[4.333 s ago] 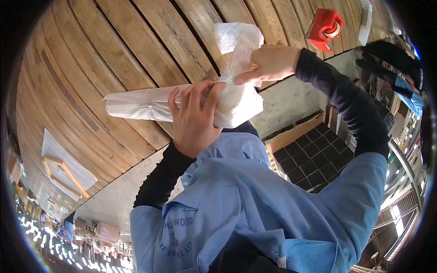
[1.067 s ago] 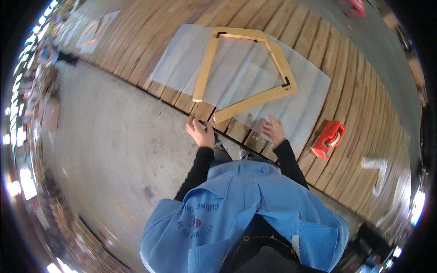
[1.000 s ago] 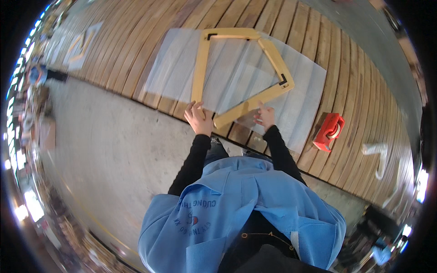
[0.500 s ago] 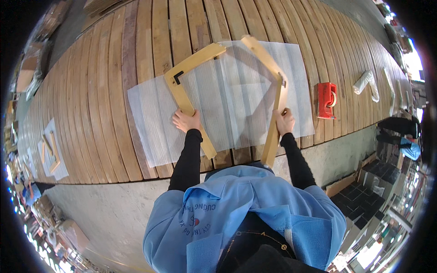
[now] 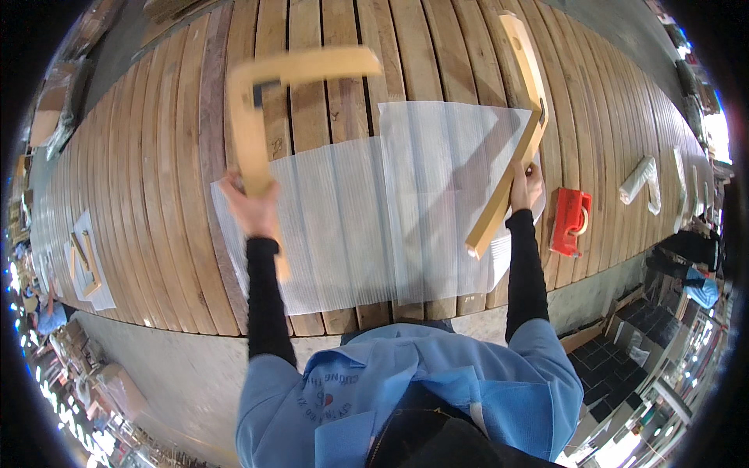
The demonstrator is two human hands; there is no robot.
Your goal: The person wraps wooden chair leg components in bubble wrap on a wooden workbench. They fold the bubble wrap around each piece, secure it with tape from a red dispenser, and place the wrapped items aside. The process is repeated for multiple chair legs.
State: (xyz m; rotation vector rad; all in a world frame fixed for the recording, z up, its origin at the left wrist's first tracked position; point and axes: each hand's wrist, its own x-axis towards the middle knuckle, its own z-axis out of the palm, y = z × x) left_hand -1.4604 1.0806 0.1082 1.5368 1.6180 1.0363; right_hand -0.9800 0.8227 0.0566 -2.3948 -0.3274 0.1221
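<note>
My left hand (image 5: 251, 209) is closed round the lower leg of an L-shaped wooden piece (image 5: 248, 132), blurred by motion, with a black bracket (image 5: 264, 92) at its inner corner. Another angled wooden piece (image 5: 499, 207) is gripped near its middle by my right hand (image 5: 527, 187); its far arm points away from me and its near end hangs over the sheet. Between my hands, white translucent foam sheets (image 5: 437, 210) lie overlapping on the slatted tabletop. The pieces are raised over the left and right sides of these sheets, and a shadow falls on the right part.
A red tape dispenser (image 5: 568, 222) stands right of my right hand. Farther right lies a white wrapped angled piece (image 5: 640, 186). At far left, more wooden pieces (image 5: 87, 261) rest on a white sheet. The slatted wooden table (image 5: 164, 210) ends at my body; a person (image 5: 701, 287) is at far right.
My hands have moved apart and away from me, each carrying its wooden piece. The left piece went left, the right one went right. The whole view has shifted slightly.
</note>
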